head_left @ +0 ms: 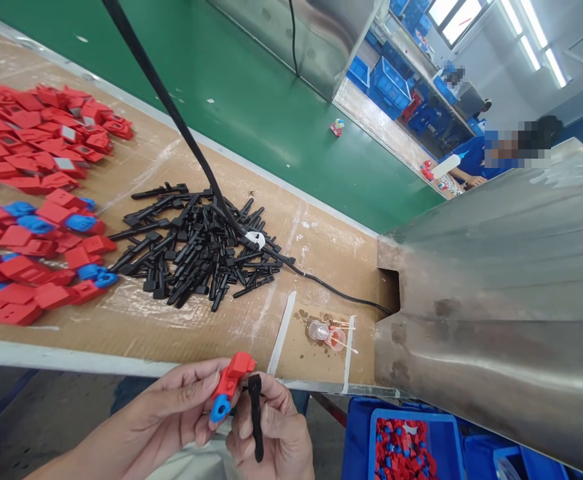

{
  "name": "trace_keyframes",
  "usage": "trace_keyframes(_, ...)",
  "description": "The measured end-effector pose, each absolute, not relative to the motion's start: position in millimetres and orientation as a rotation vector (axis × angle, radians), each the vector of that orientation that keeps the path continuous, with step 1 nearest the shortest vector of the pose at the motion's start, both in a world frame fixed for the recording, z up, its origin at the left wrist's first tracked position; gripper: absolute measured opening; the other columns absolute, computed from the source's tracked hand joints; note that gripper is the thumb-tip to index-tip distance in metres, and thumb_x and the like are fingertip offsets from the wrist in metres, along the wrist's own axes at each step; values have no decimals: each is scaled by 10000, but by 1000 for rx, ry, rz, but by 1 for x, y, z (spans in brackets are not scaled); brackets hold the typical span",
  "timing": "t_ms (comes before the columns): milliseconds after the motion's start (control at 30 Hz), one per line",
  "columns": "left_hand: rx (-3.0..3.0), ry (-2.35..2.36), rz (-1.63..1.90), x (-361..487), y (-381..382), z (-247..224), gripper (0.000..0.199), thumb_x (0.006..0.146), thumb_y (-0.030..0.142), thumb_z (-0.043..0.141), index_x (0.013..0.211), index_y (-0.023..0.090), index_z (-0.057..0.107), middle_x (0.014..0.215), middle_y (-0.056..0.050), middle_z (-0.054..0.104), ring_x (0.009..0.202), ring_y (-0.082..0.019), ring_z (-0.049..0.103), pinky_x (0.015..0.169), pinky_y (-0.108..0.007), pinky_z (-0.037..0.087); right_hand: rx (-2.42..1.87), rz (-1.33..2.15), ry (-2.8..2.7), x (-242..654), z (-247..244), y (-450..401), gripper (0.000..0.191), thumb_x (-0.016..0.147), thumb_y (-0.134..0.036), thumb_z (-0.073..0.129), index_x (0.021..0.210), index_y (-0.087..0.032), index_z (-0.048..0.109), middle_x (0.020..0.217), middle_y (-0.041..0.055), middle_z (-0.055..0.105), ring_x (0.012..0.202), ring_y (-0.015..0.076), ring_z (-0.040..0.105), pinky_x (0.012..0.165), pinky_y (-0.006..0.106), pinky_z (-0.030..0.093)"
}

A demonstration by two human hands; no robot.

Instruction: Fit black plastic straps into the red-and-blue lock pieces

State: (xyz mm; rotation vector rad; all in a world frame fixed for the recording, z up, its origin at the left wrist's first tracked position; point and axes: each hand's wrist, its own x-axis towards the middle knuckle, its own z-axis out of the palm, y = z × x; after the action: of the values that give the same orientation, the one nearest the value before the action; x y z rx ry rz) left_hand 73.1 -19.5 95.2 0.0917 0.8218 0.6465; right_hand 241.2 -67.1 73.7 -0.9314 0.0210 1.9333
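Two hands show in the head view, low in front of the table's near edge. The left hand (pixel 186 393) has its thumb and fingers pinched on a red piece (pixel 236 373) with a blue end (pixel 220 408), the blue end pointing down. The right hand (pixel 281 427) has thumb and fingers clamped on a black stick (pixel 256 420), which stands nearly upright, its wider end at the top. The stick is just beside the red piece; whether they touch I cannot tell

On the cardboard (pixel 121 327) covering the table, a heap of black sticks (pixel 186 247) lies in the middle, with a black cable (pixel 171 110) running over it. To its left are red blocks (pixel 26 133) and, nearer the person, red-and-blue pieces (pixel 46 260). Right of the heap, between two white strips, sit a clear cup (pixel 318 329) and a pink cup (pixel 338 341) with swabs. Below, a blue bin (pixel 451 440) holds more red-and-blue pieces
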Motion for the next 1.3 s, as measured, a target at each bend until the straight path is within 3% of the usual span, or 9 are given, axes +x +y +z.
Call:
trace_keyframes(467,62,784,633,75,-14,103,532,597,576,1133,928,206,942,680,5,760,607,-102,592,523,-130,485,-940,1925,11,242,79,-64,558,561,-460,1134,893,-154,805,569,-61,613,431,14,355,440,125,332)
trace_keyframes(767,-32,746,606,76,-15,98,530,565,553,1149,881,189,927,693,23,736,553,-51,548,510,-110,466,-984,1799,-154,254,81,-67,513,602,-476,1119,970,-198,893,592,-8,703,436,57,540,447,126,455)
trace_keyframes(1033,-168,676,581,72,-9,109,385,607,312,1166,828,138,902,722,-16,799,597,-70,633,602,-121,554,-957,1827,-220,253,84,-65,478,629,-486,1111,973,-214,919,656,55,776,449,46,543,439,107,445)
trace_keyframes(1233,-199,573,586,69,-15,89,308,701,247,1127,875,119,907,758,-37,796,587,-62,636,638,-105,597,-947,1809,-250,254,85,-66,470,653,-491,1099,1003,-231,923,620,44,759,448,46,530,449,104,452)
trace_keyframes(1300,-221,566,573,70,-17,84,335,661,235,1145,859,115,903,742,-44,789,562,-59,626,627,-105,610,-955,1800,-274,256,86,-67,485,667,-500,1090,1029,-225,921,620,48,759,455,56,542,454,111,462)
